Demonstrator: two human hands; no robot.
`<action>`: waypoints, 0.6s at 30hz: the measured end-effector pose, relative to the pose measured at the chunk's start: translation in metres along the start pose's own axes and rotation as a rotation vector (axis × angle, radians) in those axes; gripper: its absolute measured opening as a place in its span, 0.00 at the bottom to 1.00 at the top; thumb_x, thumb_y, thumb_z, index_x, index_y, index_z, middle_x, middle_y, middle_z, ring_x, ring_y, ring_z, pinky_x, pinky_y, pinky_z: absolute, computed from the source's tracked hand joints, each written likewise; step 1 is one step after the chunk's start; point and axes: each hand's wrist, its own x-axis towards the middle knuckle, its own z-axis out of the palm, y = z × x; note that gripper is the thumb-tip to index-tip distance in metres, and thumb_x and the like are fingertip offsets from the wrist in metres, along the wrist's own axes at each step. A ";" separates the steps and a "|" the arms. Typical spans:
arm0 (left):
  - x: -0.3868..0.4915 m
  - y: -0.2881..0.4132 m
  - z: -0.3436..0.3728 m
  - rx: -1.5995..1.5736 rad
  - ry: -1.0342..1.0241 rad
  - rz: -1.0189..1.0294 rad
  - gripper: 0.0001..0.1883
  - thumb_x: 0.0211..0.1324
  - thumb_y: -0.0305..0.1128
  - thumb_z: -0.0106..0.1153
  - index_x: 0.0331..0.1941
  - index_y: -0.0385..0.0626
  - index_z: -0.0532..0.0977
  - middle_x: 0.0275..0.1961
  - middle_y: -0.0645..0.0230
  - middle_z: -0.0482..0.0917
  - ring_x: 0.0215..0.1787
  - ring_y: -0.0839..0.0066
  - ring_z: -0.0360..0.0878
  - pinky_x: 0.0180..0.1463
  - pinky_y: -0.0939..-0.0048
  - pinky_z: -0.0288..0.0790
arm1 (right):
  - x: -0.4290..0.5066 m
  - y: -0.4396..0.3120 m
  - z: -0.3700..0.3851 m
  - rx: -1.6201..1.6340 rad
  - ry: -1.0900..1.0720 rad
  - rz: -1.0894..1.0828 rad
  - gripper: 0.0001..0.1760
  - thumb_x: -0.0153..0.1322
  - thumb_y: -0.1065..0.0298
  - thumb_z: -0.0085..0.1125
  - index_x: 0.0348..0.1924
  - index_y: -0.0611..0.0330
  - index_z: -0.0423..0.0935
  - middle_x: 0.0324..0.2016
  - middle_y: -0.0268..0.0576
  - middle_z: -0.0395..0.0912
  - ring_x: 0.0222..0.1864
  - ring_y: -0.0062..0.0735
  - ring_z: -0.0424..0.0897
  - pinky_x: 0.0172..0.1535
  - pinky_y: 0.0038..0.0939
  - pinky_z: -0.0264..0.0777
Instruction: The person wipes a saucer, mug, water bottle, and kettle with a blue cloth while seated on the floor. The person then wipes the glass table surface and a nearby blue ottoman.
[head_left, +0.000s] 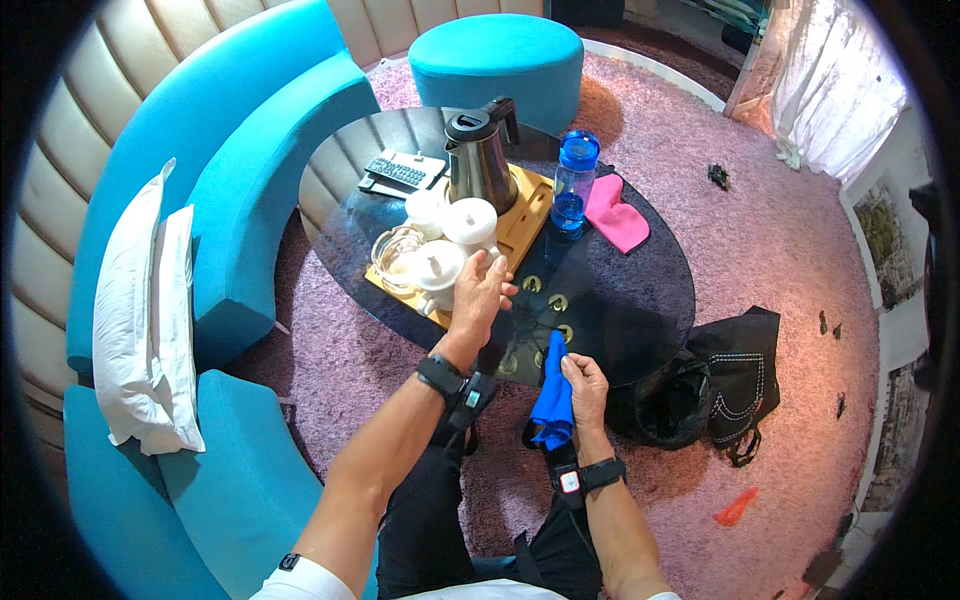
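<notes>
My left hand (481, 295) is beside two white lidded cups, its fingers apart. The nearer cup (438, 268) stands just left of it. Behind the fingertips is the handle side of the farther cup (470, 223); whether they touch it I cannot tell. Pinched in my right hand (587, 386) is a blue cloth (553, 401), hanging at the table's near edge. A wooden tray (529, 214) carries the cups, a clear glass ashtray (395, 259), a third white cup (425, 212) and a steel electric kettle (482, 161) with a black lid and handle.
The dark glass oval table (622, 315) also bears a blue water bottle (574, 184), a pink cloth (617, 214) and remote controls (401, 171). Around it are a curved turquoise sofa (255, 172) with white pillows (142, 322), an ottoman (495, 64) and a black bag (739, 375).
</notes>
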 end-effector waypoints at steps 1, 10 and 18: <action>0.006 -0.001 0.002 -0.079 0.002 -0.070 0.23 0.72 0.38 0.53 0.61 0.35 0.62 0.40 0.64 0.76 0.30 0.81 0.78 0.27 0.83 0.73 | 0.000 -0.001 0.000 -0.006 0.014 0.035 0.09 0.72 0.70 0.65 0.42 0.64 0.79 0.34 0.32 0.81 0.33 0.14 0.77 0.39 0.18 0.73; 0.030 -0.020 0.017 -0.316 0.133 -0.111 0.12 0.73 0.40 0.50 0.45 0.44 0.68 0.33 0.68 0.78 0.30 0.79 0.80 0.27 0.79 0.74 | -0.004 -0.003 0.002 -0.013 -0.020 0.018 0.09 0.72 0.71 0.65 0.42 0.64 0.79 0.34 0.34 0.82 0.33 0.16 0.78 0.39 0.19 0.74; 0.005 -0.014 0.029 0.013 0.322 -0.020 0.14 0.72 0.38 0.53 0.50 0.37 0.71 0.32 0.69 0.77 0.30 0.81 0.77 0.29 0.77 0.72 | -0.005 -0.006 0.001 -0.007 -0.047 0.021 0.08 0.72 0.71 0.65 0.42 0.64 0.80 0.33 0.34 0.82 0.33 0.16 0.78 0.38 0.19 0.73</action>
